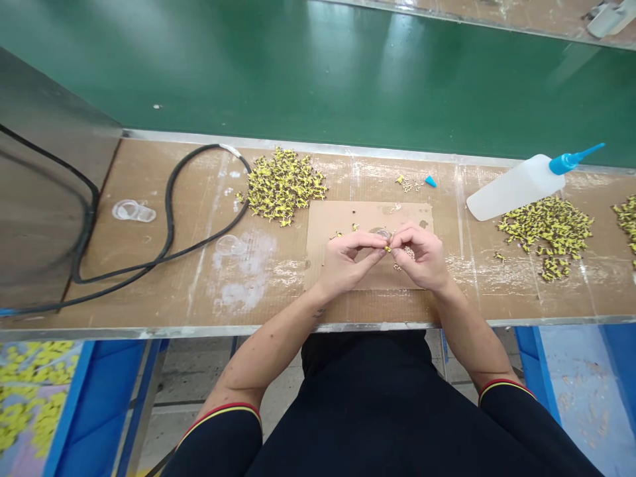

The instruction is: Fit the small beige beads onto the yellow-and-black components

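Observation:
My left hand (345,262) and my right hand (420,255) meet over a brown cardboard sheet (328,222), their fingertips pinching a tiny yellow part (387,248) between them. Just beyond the fingers lies a small clear dish (382,233). A little scatter of small gold-coloured pieces (408,252) sits beside my right hand. Several yellow-and-black parts form a heap (283,187) to the left of the sheet, and another heap (546,232) lies to its right. The held part is too small to make out in detail.
A white squeeze bottle (517,187) with a blue nozzle lies at right, near a small blue cap (430,181). A black cable (169,205) loops across the left of the wooden bench (209,291). Clear plastic lids (133,211) rest there. A green conveyor belt (318,73) runs behind. Blue bins (99,411) sit below.

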Available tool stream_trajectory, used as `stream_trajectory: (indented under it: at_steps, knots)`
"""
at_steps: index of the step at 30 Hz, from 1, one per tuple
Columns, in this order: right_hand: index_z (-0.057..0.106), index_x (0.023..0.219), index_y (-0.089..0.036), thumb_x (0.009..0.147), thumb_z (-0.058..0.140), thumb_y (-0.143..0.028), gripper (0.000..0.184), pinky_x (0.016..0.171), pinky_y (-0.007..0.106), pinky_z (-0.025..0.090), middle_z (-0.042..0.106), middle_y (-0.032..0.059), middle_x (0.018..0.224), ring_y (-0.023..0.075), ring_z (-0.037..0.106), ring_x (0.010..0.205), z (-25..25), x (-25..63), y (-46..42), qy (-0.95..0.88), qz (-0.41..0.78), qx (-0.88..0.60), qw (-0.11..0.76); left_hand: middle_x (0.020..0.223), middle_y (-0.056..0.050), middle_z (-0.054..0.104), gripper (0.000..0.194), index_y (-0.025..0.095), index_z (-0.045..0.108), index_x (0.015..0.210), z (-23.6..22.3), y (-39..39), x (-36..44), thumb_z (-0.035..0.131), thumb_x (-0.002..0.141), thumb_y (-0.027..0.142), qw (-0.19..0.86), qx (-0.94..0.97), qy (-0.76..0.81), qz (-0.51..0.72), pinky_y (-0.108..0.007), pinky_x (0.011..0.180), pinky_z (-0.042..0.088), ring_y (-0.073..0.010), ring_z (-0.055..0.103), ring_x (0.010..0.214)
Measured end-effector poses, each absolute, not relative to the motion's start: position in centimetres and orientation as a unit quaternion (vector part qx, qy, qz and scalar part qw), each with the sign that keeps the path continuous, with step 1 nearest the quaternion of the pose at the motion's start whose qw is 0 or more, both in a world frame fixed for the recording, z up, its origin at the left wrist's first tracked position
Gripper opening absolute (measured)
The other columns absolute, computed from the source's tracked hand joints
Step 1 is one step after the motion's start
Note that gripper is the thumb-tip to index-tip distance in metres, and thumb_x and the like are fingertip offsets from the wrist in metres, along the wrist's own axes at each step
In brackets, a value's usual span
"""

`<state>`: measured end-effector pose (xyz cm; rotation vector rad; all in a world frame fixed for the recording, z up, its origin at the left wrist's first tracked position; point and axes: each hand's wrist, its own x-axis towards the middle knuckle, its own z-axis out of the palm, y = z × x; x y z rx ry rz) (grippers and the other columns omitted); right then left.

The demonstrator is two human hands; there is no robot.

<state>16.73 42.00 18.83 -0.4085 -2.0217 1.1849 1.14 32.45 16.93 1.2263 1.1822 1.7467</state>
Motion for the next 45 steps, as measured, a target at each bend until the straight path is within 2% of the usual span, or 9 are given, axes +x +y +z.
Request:
stream_trajectory:
  at_steps: [10,19,45]
  knots:
    - [0.065,0.082,-0.023,0.084,0.063,-0.011,0.012,0.063,0.028,0.052,0.065,0.0001,0.079,0.0136,0.060,0.069,18.88,16.53,41.83,-0.797,0.439,-0.177,0.376,0.097,-0.006,0.081,0.008,0.023,0.081,0.093,16.86,32.44,1.26,0.079,0.087,0.019,0.344,0.472,0.455,0.673,-0.036,0.096,0.063,-0.0181,0.077,0.097]
    - [0.065,0.080,-0.022,0.084,0.062,-0.013,0.010,0.060,0.028,0.051,0.065,0.0000,0.078,0.0132,0.060,0.067,18.98,16.43,41.65,-0.804,0.417,-0.191,0.379,0.098,-0.007,0.081,0.007,0.021,0.080,0.092,16.83,32.46,1.30,0.080,0.087,0.024,0.343,0.472,0.464,0.667,-0.038,0.098,0.063,-0.0194,0.077,0.098]
    - [0.066,0.081,-0.022,0.085,0.064,-0.013,0.010,0.060,0.028,0.052,0.066,0.0010,0.079,0.0132,0.060,0.066,19.03,16.60,41.67,-0.800,0.431,-0.185,0.374,0.094,-0.007,0.081,0.006,0.021,0.080,0.091,16.97,32.23,1.07,0.080,0.087,0.025,0.334,0.485,0.476,0.653,-0.037,0.090,0.064,-0.0187,0.077,0.092]
